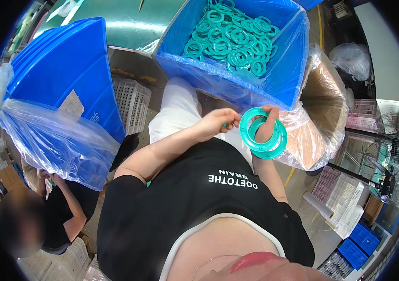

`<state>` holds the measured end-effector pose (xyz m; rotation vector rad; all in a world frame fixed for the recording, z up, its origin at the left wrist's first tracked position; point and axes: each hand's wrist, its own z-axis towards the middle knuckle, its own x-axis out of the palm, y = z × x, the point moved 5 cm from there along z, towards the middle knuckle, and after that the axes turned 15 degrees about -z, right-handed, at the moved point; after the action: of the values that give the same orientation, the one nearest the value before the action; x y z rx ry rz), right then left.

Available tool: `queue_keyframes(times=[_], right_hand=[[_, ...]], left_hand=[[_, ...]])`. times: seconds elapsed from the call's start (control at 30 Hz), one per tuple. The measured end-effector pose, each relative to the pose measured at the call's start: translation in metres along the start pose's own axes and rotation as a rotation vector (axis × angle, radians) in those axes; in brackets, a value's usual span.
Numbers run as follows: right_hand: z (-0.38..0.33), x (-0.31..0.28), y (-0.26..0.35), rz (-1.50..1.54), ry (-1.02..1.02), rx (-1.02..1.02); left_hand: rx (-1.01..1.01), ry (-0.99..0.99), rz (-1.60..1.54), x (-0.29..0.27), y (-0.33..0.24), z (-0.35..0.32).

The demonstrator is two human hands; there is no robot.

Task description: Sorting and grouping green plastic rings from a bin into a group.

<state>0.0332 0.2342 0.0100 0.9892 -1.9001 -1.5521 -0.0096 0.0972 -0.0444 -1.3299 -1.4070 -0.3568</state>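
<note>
My right hand [268, 127] holds two teal plastic rings [245, 132], which overlap and have small holes around their flat rims. Its fingers and thumb pass through and over the rings. Just left of them is my left hand [219, 122], closed in a pinch with a small green piece [228, 126] showing between the fingers; its exact kind is hard to make out. In front of both hands stands a blue bin [180, 65] lined with clear plastic, holding a heap of similar teal rings [230, 40].
A second blue bin [68, 65] with plastic film stands at left, beside a white crate [131, 105]. A plastic-lined carton [323, 112] is at right. A green table [129, 23] lies at the back. Another person [63, 220] works at lower left. A fan [386, 185] stands far right.
</note>
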Motion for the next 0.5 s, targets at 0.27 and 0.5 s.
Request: queue_keyframes(times=[0.27, 0.5], right_hand=[[0.0, 0.017, -0.009, 0.069, 0.115, 0.006], [0.003, 0.022, -0.014, 0.078, 0.099, -0.151]], left_hand=[[-0.181, 0.04, -0.031, 0.005, 0.022, 0.004], [-0.17, 0.015, -0.136, 0.018, 0.022, -0.002]])
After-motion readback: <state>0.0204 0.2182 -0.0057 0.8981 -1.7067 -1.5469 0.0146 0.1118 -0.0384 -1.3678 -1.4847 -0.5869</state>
